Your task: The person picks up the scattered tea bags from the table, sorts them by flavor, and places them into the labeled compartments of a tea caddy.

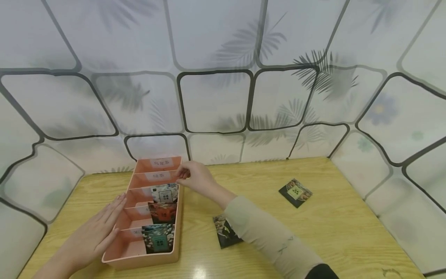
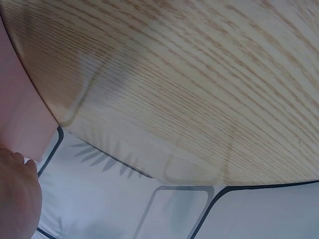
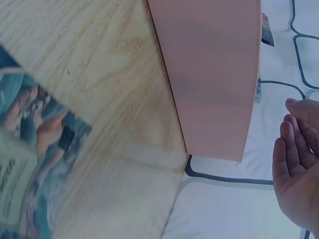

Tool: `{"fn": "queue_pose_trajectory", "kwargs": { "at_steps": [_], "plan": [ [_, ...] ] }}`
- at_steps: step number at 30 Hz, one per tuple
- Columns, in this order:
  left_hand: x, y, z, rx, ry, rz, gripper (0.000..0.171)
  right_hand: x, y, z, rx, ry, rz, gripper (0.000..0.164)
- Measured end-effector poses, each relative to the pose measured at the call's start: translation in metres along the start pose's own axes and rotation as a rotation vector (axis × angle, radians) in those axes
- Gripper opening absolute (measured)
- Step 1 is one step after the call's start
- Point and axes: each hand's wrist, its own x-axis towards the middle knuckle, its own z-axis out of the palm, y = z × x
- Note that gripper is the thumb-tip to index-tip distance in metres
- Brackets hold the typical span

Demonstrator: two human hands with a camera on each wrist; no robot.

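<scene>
A pink divided box (image 1: 141, 261) stands on the table, with white Chinese labels on its compartments. Tea packets occupy the three nearer compartments: a pale one (image 1: 165, 193), a red one (image 1: 162, 213) and a green one (image 1: 158, 238). My left hand (image 1: 92, 232) rests along the box's left side with its fingers straight. At the right rim, beside the second compartment from the back, is my right hand (image 1: 196, 176). Its fingers (image 3: 294, 149) are loosely bent, and nothing shows between them and the thumb.
Two more tea packets lie on the wooden table (image 1: 265, 240) to the right: a dark one (image 1: 223, 232) partly covered by my right sleeve, and another (image 1: 295, 192) farther off. A patterned white curtain (image 1: 216, 104) borders the table behind and at the sides.
</scene>
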Motion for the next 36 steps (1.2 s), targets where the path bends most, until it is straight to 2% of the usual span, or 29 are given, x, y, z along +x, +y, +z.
{"fn": "queue_pose_trajectory", "kwargs": {
  "at_steps": [8, 19, 27, 36],
  "plan": [
    [0.001, 0.001, -0.001, -0.007, 0.008, -0.002, 0.078, -0.006, 0.007, -0.021, 0.029, 0.028, -0.016, 0.008],
    [0.000, 0.001, 0.000, -0.008, 0.018, 0.000, 0.078, -0.023, 0.017, -0.055, 0.000, 0.042, -0.022, 0.012],
    [0.000, 0.002, -0.001, -0.001, 0.025, 0.001, 0.079, -0.047, 0.019, -0.091, -0.007, 0.051, -0.041, 0.010],
    [0.000, 0.002, -0.001, 0.002, 0.027, 0.001, 0.080, -0.083, 0.030, -0.130, 0.033, 0.045, 0.010, 0.015]
  ]
}}
